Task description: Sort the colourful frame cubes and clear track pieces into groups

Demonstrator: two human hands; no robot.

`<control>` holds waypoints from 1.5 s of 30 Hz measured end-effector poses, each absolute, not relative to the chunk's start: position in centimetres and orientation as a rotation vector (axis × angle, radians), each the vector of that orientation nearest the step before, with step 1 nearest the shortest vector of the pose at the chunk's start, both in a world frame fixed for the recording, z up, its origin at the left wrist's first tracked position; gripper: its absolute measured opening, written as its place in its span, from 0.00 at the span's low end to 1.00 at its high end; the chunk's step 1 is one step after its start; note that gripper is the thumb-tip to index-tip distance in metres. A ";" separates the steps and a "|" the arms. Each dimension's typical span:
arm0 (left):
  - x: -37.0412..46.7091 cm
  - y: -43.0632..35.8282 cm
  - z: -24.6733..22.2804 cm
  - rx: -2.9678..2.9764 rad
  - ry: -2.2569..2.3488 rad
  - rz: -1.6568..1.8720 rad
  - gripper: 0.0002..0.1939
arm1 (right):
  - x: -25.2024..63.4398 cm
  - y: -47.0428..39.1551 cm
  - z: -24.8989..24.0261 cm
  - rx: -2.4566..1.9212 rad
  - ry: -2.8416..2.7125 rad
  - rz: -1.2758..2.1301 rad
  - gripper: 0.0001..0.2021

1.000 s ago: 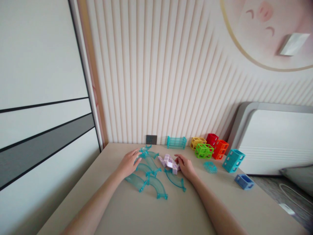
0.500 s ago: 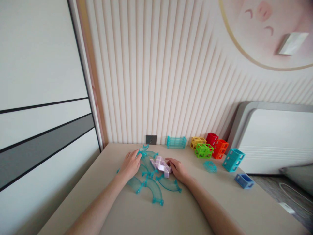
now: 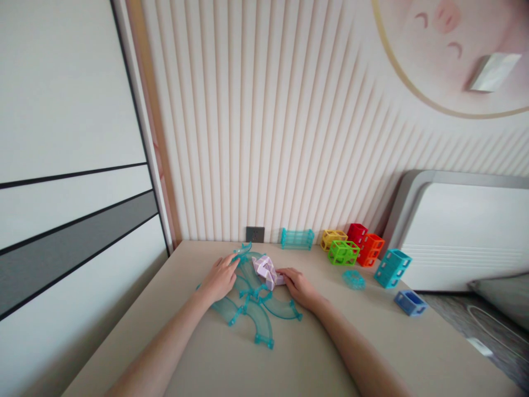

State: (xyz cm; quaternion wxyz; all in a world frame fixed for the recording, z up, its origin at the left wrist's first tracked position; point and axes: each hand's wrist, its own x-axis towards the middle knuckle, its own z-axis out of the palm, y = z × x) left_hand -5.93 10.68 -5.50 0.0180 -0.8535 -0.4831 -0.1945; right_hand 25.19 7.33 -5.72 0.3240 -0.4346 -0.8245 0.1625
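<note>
My left hand (image 3: 222,277) rests at the left side of a loose pile of see-through teal curved track pieces (image 3: 261,322). Its fingers are stretched out, and the fingertips touch a tilted teal piece (image 3: 243,250) at the back of the pile. A lilac and white twisty snake puzzle (image 3: 265,271), folded into a lumpy shape, lies over the right part of the pile. Closed on the puzzle's right end is my right hand (image 3: 300,285), its thumb side partly hidden. Several track pieces overlap beneath the puzzle.
Open-frame blocks stand at the right: yellow (image 3: 333,239), green (image 3: 344,252), red (image 3: 357,234), orange (image 3: 371,249), teal (image 3: 392,268) and blue (image 3: 410,303). A teal ring-like piece (image 3: 354,279) lies nearby. A teal rack-like piece (image 3: 297,239) stands by the ribbed wall, near a black socket (image 3: 255,234).
The snake puzzle has turned in my right hand, and its front end has lifted off the nearby track piece. My left hand has stayed almost in place.
</note>
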 end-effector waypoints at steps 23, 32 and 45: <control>-6.2 10.9 -6.2 -2.590 -1.477 -0.944 0.15 | 25.2 7.4 -5.7 -1.163 -2.170 0.440 0.16; -6.4 10.8 -6.1 -2.488 -1.437 -1.247 0.10 | 25.3 7.6 -5.9 -1.153 -2.159 0.419 0.16; -3.8 8.2 -2.0 -2.444 -1.490 -2.059 0.11 | 25.3 7.6 -6.1 -1.176 -2.189 0.320 0.15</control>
